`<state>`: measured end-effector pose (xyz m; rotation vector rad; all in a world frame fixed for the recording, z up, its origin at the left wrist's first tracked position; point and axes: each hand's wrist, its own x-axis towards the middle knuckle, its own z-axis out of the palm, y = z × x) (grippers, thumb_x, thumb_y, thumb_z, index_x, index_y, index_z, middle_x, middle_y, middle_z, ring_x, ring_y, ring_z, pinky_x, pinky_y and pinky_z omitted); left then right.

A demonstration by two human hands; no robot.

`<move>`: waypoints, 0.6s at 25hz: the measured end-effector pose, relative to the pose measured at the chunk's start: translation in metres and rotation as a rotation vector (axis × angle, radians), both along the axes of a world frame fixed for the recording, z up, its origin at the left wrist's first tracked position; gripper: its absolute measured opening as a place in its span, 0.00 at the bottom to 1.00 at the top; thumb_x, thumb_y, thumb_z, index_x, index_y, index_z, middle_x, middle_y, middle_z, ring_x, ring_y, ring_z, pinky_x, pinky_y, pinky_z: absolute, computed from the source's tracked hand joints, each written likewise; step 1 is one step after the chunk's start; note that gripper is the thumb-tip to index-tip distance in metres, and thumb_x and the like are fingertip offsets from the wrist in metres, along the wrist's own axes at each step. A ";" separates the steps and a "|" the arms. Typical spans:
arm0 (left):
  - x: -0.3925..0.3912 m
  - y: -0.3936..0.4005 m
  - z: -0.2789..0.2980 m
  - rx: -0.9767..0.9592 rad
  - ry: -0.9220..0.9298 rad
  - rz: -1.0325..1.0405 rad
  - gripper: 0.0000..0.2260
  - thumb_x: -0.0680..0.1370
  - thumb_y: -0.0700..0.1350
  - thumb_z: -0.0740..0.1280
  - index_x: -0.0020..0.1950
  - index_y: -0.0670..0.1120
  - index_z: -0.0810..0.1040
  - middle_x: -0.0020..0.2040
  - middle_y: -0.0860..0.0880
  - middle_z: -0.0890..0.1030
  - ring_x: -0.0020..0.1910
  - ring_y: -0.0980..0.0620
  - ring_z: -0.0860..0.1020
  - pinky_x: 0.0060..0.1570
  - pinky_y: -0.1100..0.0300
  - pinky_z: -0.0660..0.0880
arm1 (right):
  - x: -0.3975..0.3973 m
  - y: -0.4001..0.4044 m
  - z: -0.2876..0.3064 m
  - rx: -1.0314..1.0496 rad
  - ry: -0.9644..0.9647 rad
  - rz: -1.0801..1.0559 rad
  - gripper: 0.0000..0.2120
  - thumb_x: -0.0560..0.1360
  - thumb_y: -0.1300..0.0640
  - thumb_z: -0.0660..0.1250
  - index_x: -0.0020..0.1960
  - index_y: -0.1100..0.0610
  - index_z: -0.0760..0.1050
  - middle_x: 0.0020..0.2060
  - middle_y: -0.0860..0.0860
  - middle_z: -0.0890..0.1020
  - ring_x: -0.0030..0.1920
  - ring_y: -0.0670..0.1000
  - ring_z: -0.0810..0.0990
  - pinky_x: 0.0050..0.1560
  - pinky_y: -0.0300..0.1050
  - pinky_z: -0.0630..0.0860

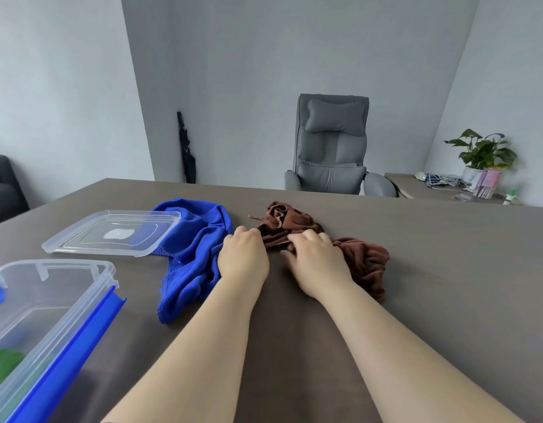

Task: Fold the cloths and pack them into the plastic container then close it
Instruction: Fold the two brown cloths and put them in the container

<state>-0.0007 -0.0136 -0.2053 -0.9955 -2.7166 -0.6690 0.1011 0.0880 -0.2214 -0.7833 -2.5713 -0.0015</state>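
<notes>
Both hands pinch the crumpled brown cloth (325, 239) mid-table (447, 270): left hand (244, 257), right hand (317, 264), each grip curled. Blue cloth (194, 257) lies just left; open plastic container (50, 306) near-left, lid (111, 233) beyond.

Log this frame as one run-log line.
phase: folding | both hands on crumpled brown cloth | blue cloth unfolded | container open | lid on table

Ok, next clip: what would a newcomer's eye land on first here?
Both hands, left hand and right hand, meet mid-table on a crumpled brown cloth, fingers curled into it. Just left of them lies a bright blue cloth, unfolded, one edge under the clear lid. The open plastic container sits at the near left with something green inside.
</notes>
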 end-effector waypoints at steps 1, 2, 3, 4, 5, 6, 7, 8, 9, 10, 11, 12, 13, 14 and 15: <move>0.000 -0.001 -0.001 0.016 0.001 0.002 0.08 0.79 0.41 0.62 0.56 0.47 0.76 0.54 0.47 0.75 0.53 0.45 0.73 0.44 0.56 0.68 | 0.003 0.003 0.001 0.001 0.034 -0.080 0.18 0.79 0.42 0.57 0.62 0.50 0.75 0.58 0.51 0.76 0.60 0.56 0.71 0.54 0.53 0.72; 0.000 -0.001 -0.002 0.040 0.002 0.001 0.07 0.79 0.41 0.62 0.55 0.47 0.76 0.54 0.46 0.75 0.53 0.46 0.73 0.44 0.56 0.68 | 0.007 0.006 0.003 -0.013 0.056 -0.153 0.17 0.79 0.43 0.57 0.59 0.51 0.76 0.56 0.51 0.76 0.58 0.56 0.71 0.52 0.52 0.73; -0.001 -0.001 -0.002 0.078 -0.001 0.000 0.06 0.80 0.43 0.61 0.55 0.46 0.75 0.53 0.46 0.76 0.52 0.46 0.72 0.44 0.56 0.68 | 0.009 0.008 0.004 -0.034 0.067 -0.209 0.17 0.79 0.43 0.57 0.58 0.52 0.77 0.55 0.51 0.76 0.58 0.56 0.71 0.51 0.52 0.73; -0.001 0.000 -0.003 0.134 -0.005 -0.008 0.06 0.81 0.44 0.60 0.55 0.46 0.75 0.52 0.46 0.76 0.52 0.46 0.72 0.46 0.55 0.69 | 0.011 0.008 0.005 -0.052 0.074 -0.247 0.17 0.78 0.43 0.58 0.58 0.52 0.77 0.54 0.51 0.76 0.58 0.56 0.71 0.51 0.52 0.72; -0.001 0.001 -0.002 0.201 -0.007 -0.024 0.07 0.82 0.46 0.59 0.54 0.45 0.74 0.52 0.47 0.76 0.51 0.46 0.72 0.47 0.54 0.70 | 0.013 0.008 0.006 -0.063 0.083 -0.269 0.17 0.78 0.43 0.60 0.59 0.52 0.76 0.54 0.51 0.76 0.58 0.56 0.72 0.51 0.52 0.72; -0.001 0.002 -0.002 0.271 -0.010 -0.046 0.08 0.82 0.47 0.58 0.52 0.45 0.74 0.50 0.47 0.76 0.50 0.46 0.71 0.48 0.52 0.71 | 0.013 0.007 0.006 -0.070 0.090 -0.280 0.18 0.77 0.42 0.61 0.59 0.51 0.75 0.54 0.51 0.76 0.58 0.56 0.72 0.51 0.52 0.72; 0.000 0.003 0.000 0.347 -0.015 -0.069 0.08 0.82 0.48 0.58 0.50 0.45 0.73 0.48 0.48 0.77 0.49 0.46 0.72 0.47 0.51 0.72 | 0.012 0.007 0.007 -0.074 0.096 -0.289 0.19 0.76 0.41 0.62 0.59 0.51 0.75 0.55 0.51 0.76 0.59 0.56 0.72 0.52 0.53 0.71; 0.001 0.004 0.002 0.428 -0.024 -0.088 0.08 0.82 0.47 0.58 0.48 0.46 0.72 0.46 0.48 0.77 0.47 0.46 0.72 0.45 0.50 0.72 | 0.012 0.006 0.008 -0.074 0.103 -0.299 0.19 0.75 0.40 0.63 0.59 0.51 0.74 0.55 0.51 0.76 0.59 0.56 0.72 0.52 0.53 0.71; 0.003 0.004 0.004 0.516 -0.033 -0.102 0.07 0.82 0.47 0.58 0.47 0.47 0.71 0.44 0.49 0.77 0.44 0.46 0.73 0.43 0.51 0.71 | 0.012 0.005 0.008 -0.070 0.112 -0.311 0.20 0.74 0.38 0.63 0.58 0.52 0.74 0.55 0.51 0.77 0.59 0.56 0.72 0.52 0.54 0.71; 0.004 0.003 0.007 0.609 -0.035 -0.112 0.06 0.82 0.47 0.58 0.46 0.48 0.70 0.41 0.50 0.77 0.42 0.47 0.73 0.40 0.52 0.70 | 0.012 0.005 0.009 -0.063 0.119 -0.325 0.22 0.73 0.37 0.63 0.57 0.52 0.73 0.54 0.51 0.77 0.59 0.56 0.73 0.52 0.54 0.71; 0.006 0.001 0.009 0.701 -0.034 -0.125 0.06 0.82 0.47 0.59 0.46 0.49 0.69 0.40 0.52 0.76 0.40 0.49 0.72 0.38 0.54 0.69 | 0.012 0.005 0.008 -0.059 0.121 -0.341 0.23 0.72 0.36 0.63 0.56 0.52 0.73 0.54 0.51 0.78 0.59 0.56 0.73 0.51 0.54 0.71; 0.008 -0.001 0.012 0.784 -0.031 -0.145 0.05 0.82 0.47 0.59 0.46 0.50 0.69 0.38 0.54 0.75 0.39 0.53 0.72 0.36 0.57 0.69 | 0.013 0.006 0.008 -0.059 0.119 -0.355 0.24 0.72 0.34 0.62 0.56 0.52 0.73 0.54 0.51 0.78 0.59 0.56 0.73 0.51 0.54 0.71; 0.010 -0.004 0.016 0.853 -0.026 -0.168 0.05 0.82 0.47 0.60 0.46 0.52 0.68 0.38 0.55 0.75 0.39 0.55 0.73 0.36 0.61 0.68 | 0.014 0.005 0.008 -0.055 0.114 -0.363 0.24 0.71 0.33 0.61 0.56 0.51 0.74 0.53 0.51 0.78 0.59 0.56 0.73 0.50 0.54 0.70; 0.011 -0.006 0.019 0.906 -0.023 -0.189 0.05 0.82 0.47 0.60 0.46 0.53 0.67 0.38 0.56 0.75 0.39 0.56 0.73 0.36 0.64 0.67 | 0.014 0.005 0.009 -0.045 0.113 -0.360 0.24 0.72 0.34 0.60 0.56 0.50 0.75 0.52 0.51 0.78 0.59 0.56 0.72 0.50 0.54 0.69; 0.011 -0.007 0.023 0.948 -0.024 -0.204 0.05 0.82 0.47 0.60 0.47 0.53 0.68 0.39 0.57 0.75 0.39 0.56 0.73 0.36 0.64 0.67 | 0.014 0.004 0.010 -0.027 0.127 -0.346 0.21 0.73 0.36 0.59 0.55 0.49 0.76 0.50 0.51 0.77 0.57 0.56 0.72 0.48 0.53 0.68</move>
